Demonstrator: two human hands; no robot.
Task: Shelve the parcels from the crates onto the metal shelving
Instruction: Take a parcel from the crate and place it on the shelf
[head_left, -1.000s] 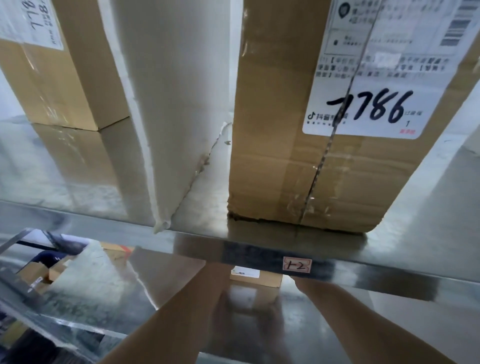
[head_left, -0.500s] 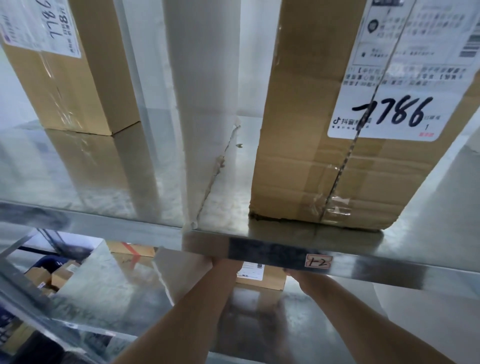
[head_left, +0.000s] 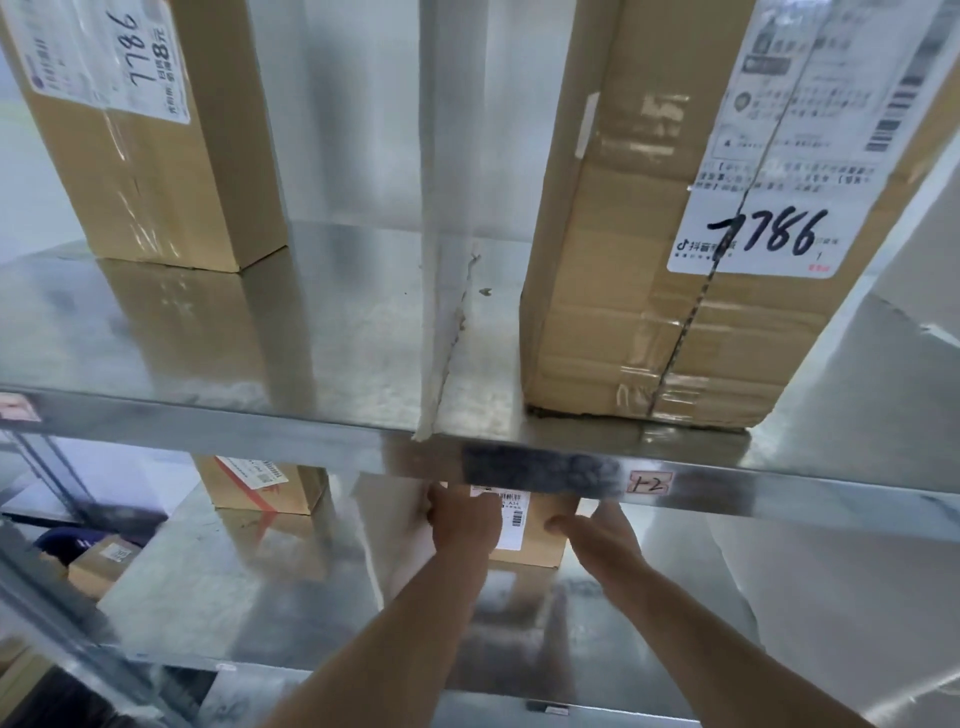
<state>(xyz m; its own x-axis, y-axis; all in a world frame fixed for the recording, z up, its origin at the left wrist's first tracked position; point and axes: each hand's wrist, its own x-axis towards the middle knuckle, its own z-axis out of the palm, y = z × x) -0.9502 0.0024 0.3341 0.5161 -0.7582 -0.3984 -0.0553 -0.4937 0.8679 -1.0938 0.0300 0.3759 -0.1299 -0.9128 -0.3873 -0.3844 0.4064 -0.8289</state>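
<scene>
A small cardboard parcel with a white barcode label stands on the lower metal shelf, partly hidden behind the rail of the upper shelf. My left hand grips its left side and my right hand holds its right side, thumb on the front face. Both forearms reach in from the bottom of the frame. On the upper shelf stand two tall cardboard parcels marked 7786, one at the left and one at the right.
A white divider splits the upper shelf down the middle. Another cardboard parcel sits further left on the lower shelf. Small boxes lie lower at far left, beyond a shelf post. The front rail carries a tag reading 1-2.
The view has tilted up and drawn back. The small parcel and both hands now show more fully below the rail, with the parcel sitting nearer the shelf front than a second ago.
</scene>
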